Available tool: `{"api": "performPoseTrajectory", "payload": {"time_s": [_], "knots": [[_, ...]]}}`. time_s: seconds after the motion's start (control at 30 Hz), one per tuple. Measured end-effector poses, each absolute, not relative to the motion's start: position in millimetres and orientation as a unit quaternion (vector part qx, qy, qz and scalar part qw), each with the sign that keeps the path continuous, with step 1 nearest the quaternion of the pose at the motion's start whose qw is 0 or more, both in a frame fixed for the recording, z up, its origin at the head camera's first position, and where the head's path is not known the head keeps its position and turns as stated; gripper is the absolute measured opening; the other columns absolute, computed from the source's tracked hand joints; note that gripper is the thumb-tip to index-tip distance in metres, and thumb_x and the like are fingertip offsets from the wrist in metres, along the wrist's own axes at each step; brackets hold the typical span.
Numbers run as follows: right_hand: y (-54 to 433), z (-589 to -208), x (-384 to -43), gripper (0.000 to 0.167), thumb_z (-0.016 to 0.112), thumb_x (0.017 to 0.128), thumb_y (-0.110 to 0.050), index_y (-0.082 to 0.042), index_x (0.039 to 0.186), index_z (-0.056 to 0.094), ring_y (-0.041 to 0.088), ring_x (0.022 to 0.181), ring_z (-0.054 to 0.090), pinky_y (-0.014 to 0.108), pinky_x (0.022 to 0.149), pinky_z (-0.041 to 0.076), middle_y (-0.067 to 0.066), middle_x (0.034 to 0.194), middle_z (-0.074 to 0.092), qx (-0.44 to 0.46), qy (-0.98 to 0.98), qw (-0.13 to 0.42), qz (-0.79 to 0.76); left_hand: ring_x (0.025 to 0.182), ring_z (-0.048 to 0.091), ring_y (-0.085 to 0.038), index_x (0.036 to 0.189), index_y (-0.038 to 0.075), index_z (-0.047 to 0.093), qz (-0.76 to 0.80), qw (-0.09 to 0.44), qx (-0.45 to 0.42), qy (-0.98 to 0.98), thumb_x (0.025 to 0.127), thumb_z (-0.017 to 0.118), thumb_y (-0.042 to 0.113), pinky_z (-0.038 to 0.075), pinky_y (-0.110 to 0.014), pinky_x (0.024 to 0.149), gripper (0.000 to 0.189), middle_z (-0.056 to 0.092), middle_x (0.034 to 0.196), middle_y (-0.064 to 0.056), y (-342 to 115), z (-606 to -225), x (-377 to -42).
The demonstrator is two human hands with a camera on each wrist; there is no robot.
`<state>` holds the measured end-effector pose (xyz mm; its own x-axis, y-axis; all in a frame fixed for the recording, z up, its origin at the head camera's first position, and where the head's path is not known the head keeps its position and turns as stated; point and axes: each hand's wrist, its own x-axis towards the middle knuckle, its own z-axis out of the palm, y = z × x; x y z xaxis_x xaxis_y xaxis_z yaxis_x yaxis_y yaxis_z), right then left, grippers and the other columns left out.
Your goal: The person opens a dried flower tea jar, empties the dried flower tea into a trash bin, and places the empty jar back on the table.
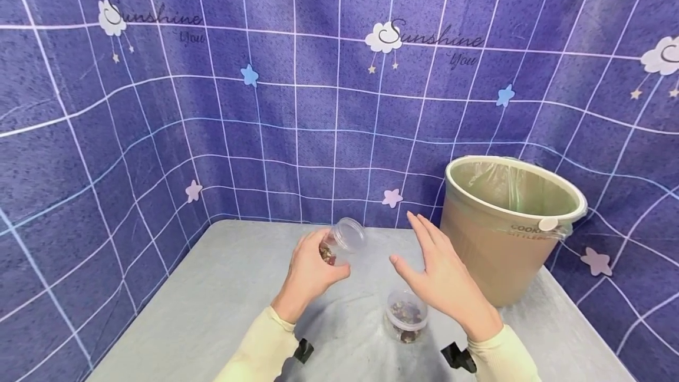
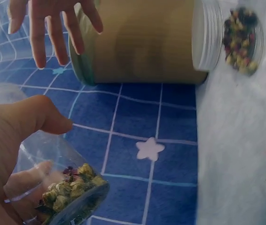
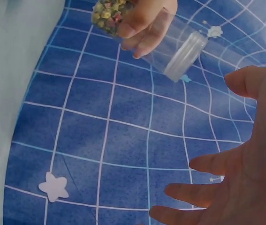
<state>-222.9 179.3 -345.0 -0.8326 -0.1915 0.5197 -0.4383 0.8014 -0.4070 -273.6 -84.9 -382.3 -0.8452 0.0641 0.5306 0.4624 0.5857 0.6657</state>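
My left hand [image 1: 313,267] grips a clear plastic jar [image 1: 347,236] and holds it tilted above the table, its capped end up and to the right. Dried yellow and dark red flower buds [image 2: 72,190] lie gathered at the bottom of that jar. A ribbed translucent lid [image 3: 186,56] covers its top end. My right hand [image 1: 448,279] is raised with fingers spread and nothing in them, to the right of the held jar. Just below and left of the right hand, a second lidded jar [image 1: 406,318] with similar dried buds stands upright on the table.
A tan bin [image 1: 493,246] with a clear liner stands at the right back of the grey table [image 1: 185,299]. Blue-purple grid-patterned cloth [image 1: 318,105] hangs behind and at both sides.
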Motion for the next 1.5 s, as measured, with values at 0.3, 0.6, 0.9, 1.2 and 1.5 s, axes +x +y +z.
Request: {"api": "performPoseTrajectory", "payload": {"time_s": [0.3, 0.6, 0.9, 1.2, 1.5], "knots": [[181, -342, -226, 0.083, 0.061, 0.097, -0.057, -0.021, 0.164, 0.029, 0.033, 0.154, 0.029, 0.059, 0.120, 0.029, 0.011, 0.167, 0.030, 0.173, -0.912, 0.231, 0.291, 0.094, 0.053, -0.013, 0.106, 0.018, 0.069, -0.359, 0.275, -0.189, -0.872, 0.060, 0.087, 0.023, 0.049, -0.032, 0.082, 0.049, 0.061, 0.089, 0.008, -79, -376, -279], [179, -342, -236, 0.080, 0.063, 0.098, -0.052, -0.017, 0.163, 0.031, 0.033, 0.153, 0.030, 0.057, 0.121, 0.027, 0.012, 0.166, 0.033, 0.185, -0.902, 0.233, 0.313, 0.099, 0.054, -0.014, 0.112, 0.022, 0.071, -0.328, 0.277, -0.191, -0.883, 0.058, 0.087, 0.021, 0.051, -0.032, 0.078, 0.056, 0.064, 0.101, 0.005, -75, -378, -280], [178, -350, -244, 0.076, 0.063, 0.099, -0.048, -0.017, 0.162, 0.033, 0.031, 0.152, 0.034, 0.055, 0.121, 0.029, 0.009, 0.164, 0.038, 0.192, -0.896, 0.218, 0.336, 0.096, 0.058, -0.016, 0.111, 0.020, 0.070, -0.289, 0.279, -0.200, -0.894, 0.059, 0.085, 0.019, 0.052, -0.036, 0.080, 0.054, 0.066, 0.102, 0.007, -72, -378, -279], [175, -355, -250, 0.070, 0.065, 0.099, -0.042, -0.018, 0.159, 0.039, 0.031, 0.141, 0.049, 0.050, 0.107, 0.048, 0.007, 0.159, 0.045, 0.205, -0.885, 0.221, 0.355, 0.081, 0.055, -0.009, 0.112, 0.021, 0.069, -0.279, 0.266, -0.206, -0.899, 0.060, 0.084, 0.021, 0.049, -0.031, 0.070, 0.054, 0.063, 0.091, 0.012, -68, -380, -278], [166, -360, -251, 0.066, 0.068, 0.098, -0.039, -0.020, 0.157, 0.043, 0.024, 0.116, 0.066, 0.044, 0.090, 0.059, 0.009, 0.147, 0.058, 0.211, -0.874, 0.195, 0.392, 0.083, 0.055, -0.009, 0.108, 0.023, 0.069, -0.260, 0.272, -0.211, -0.902, 0.059, 0.084, 0.021, 0.049, -0.030, 0.070, 0.051, 0.064, 0.093, 0.013, -65, -383, -276]]}}
